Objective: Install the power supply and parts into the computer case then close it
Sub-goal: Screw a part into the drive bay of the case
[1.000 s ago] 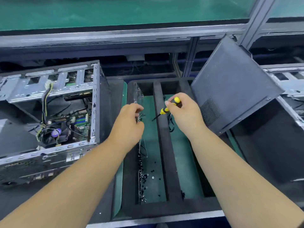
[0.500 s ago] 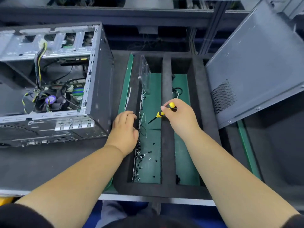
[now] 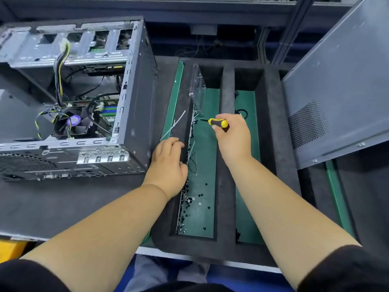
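- My right grip (image 3: 232,133) is curled round a yellow-and-black screwdriver (image 3: 217,123), tip pointing left, above the foam tray's (image 3: 226,157) left compartment.
- My left grip (image 3: 168,163) rests on the tray's left wall, fingers loosely bent, holding nothing I can see.
- Black screws (image 3: 186,199) lie scattered on the green floor just right of my left grip.
- The open computer case (image 3: 84,114) stands left of my left grip on the tabletop (image 3: 63,205).
- The side panel (image 3: 336,91) leans upright, right of my right grip.
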Tool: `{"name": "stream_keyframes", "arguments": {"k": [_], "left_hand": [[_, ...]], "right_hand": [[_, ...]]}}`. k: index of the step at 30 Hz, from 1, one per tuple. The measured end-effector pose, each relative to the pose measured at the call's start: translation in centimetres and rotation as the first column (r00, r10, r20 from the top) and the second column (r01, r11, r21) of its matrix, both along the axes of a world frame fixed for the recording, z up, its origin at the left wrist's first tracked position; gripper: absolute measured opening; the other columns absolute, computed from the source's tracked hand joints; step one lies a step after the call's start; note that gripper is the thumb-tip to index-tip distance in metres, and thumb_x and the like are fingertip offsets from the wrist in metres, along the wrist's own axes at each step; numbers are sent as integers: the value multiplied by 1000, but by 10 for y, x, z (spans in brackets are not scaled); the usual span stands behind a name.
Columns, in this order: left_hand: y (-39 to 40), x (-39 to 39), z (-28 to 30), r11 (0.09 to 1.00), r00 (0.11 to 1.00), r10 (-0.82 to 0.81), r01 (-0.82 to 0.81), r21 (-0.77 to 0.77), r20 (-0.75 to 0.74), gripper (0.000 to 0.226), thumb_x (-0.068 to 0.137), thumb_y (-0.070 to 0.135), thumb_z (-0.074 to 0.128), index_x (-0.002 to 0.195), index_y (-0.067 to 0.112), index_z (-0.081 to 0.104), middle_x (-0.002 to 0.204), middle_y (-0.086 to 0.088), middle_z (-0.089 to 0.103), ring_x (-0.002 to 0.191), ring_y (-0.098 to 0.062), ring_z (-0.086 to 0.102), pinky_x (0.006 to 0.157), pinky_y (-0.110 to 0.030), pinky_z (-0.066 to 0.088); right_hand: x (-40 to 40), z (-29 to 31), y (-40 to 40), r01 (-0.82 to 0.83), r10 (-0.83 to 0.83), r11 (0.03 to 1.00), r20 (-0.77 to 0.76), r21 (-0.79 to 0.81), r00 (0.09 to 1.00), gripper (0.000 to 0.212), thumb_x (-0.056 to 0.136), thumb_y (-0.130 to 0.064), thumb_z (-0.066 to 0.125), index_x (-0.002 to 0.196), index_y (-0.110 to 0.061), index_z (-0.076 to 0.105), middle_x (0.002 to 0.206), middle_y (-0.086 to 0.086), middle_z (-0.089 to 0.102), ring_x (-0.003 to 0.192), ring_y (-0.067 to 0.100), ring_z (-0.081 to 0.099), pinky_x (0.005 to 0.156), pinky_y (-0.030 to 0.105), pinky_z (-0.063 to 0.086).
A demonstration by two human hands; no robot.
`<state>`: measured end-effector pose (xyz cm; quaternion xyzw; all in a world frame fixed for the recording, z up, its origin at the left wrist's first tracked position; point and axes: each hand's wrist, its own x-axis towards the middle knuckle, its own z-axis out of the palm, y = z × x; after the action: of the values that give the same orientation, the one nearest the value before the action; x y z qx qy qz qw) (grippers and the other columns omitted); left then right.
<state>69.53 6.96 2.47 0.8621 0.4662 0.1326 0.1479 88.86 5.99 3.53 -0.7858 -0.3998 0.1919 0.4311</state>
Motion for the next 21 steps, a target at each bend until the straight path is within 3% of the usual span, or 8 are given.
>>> {"name": "stream_keyframes", "arguments": {"k": [4, 8, 12, 21], "left_hand": [[3, 0, 0, 1000, 1000, -14, 14, 8, -2, 44, 80, 9, 52, 125, 8, 51, 135, -5, 41, 128, -23, 32, 112, -31, 23], [2, 0, -2, 999, 999, -24, 24, 22, 21, 44, 79, 9, 53, 123, 8, 53, 133, -6, 43, 126, -20, 31, 110, -30, 25], [4, 1, -4, 999, 999, -27, 26, 24, 20, 45, 77, 9, 53, 122, 7, 53, 133, -6, 44, 125, -21, 32, 110, -32, 26], [4, 1, -6, 999, 999, -29, 28, 26, 31, 46, 77, 10, 52, 123, 8, 53, 135, -6, 43, 127, -20, 30, 110, -33, 27]], "right_hand": [[1, -5, 30, -49, 54, 998, 114, -47, 992, 22, 93, -17, 65, 115, -20, 69, 118, 0, 58, 89, 11, 49, 80, 24, 39], [-1, -7, 48, -111, 142, 985, 254, -135, 957, 9, 92, -12, 63, 94, -8, 70, 103, 7, 61, 78, 26, 61, 70, 37, 54], [-2, -7, 52, -120, 173, 976, 311, -182, 935, 12, 91, -11, 64, 95, -2, 70, 98, 16, 66, 81, 35, 66, 69, 45, 58], [-3, -7, 48, -92, 118, 991, 283, -102, 952, 9, 90, -10, 64, 92, -4, 70, 94, 14, 64, 77, 33, 64, 68, 43, 57]]}}
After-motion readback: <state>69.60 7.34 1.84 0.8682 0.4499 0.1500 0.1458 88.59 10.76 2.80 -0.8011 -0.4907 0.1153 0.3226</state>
